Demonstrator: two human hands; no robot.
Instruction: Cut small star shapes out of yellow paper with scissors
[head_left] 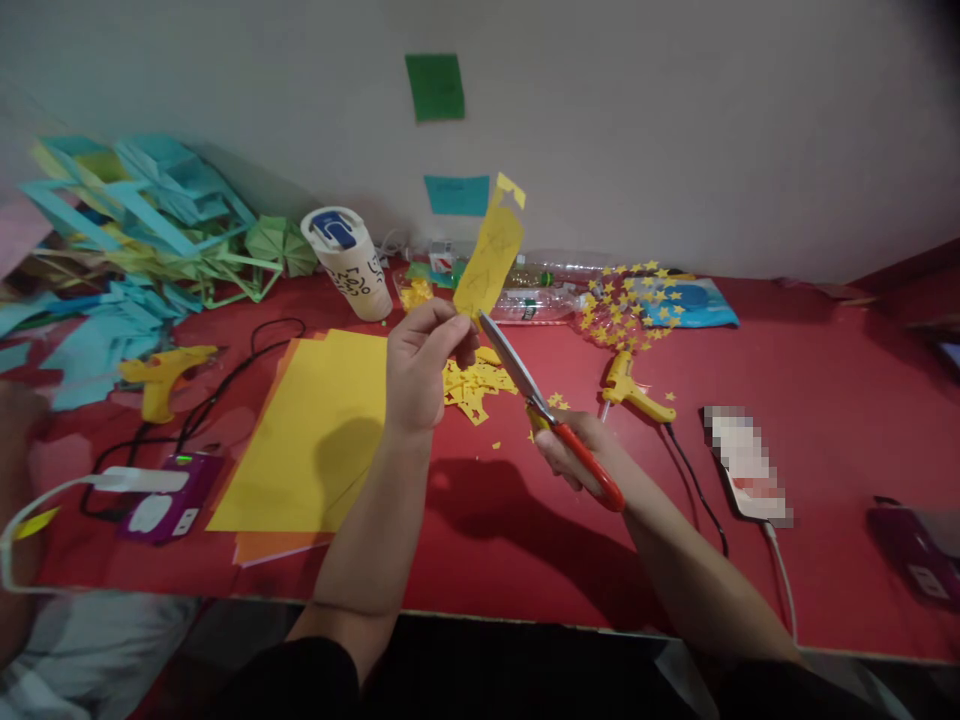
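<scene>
My left hand pinches the lower end of a yellow paper strip, which stands up above the fingers and has drawn lines on it. My right hand is closed round red-handled scissors. Their blade tips meet the strip right by my left fingertips. Below, on the red table, lies a heap of yellow paper scraps with star-shaped holes. A few small yellow stars rest near the scissors. Yellow paper sheets lie under my left forearm.
Yellow glue guns stand left and right, with black cables. A cup, plastic bottles, a cluster of stars, a phone and a purple power strip surround the hands. Another person's arm shows at left.
</scene>
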